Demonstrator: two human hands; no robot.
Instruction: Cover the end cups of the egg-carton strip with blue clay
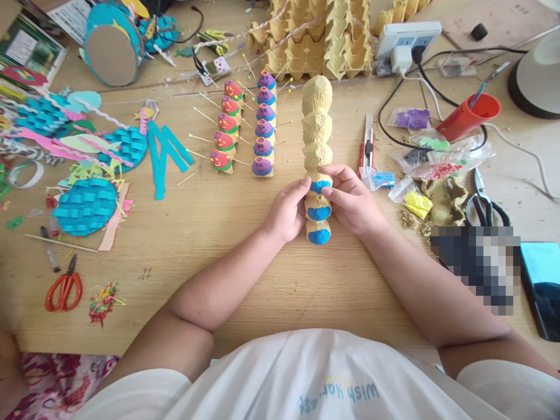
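A strip of egg-carton cups [318, 125] lies lengthwise on the table before me, its far cups bare and tan. Blue clay [319, 213] covers part of each of the three nearest cups. My left hand [289, 210] grips the strip's left side, thumb along its edge. From the right, my right hand [352, 201] has thumb and forefinger against the third cup, at its blue patch. Left of the strip stand two finished rows: purple cups with faces [263, 129] and red-and-green cups with faces [226, 123], both with pins sticking out.
Right of the strip lie a utility knife [367, 146], bagged blue clay [381, 179], yellow clay [417, 204], black scissors [481, 201] and a red cup [472, 116]. Egg trays [301, 55] and a power strip [409, 38] sit behind. Woven blue paper [85, 207] and orange scissors [64, 289] are left.
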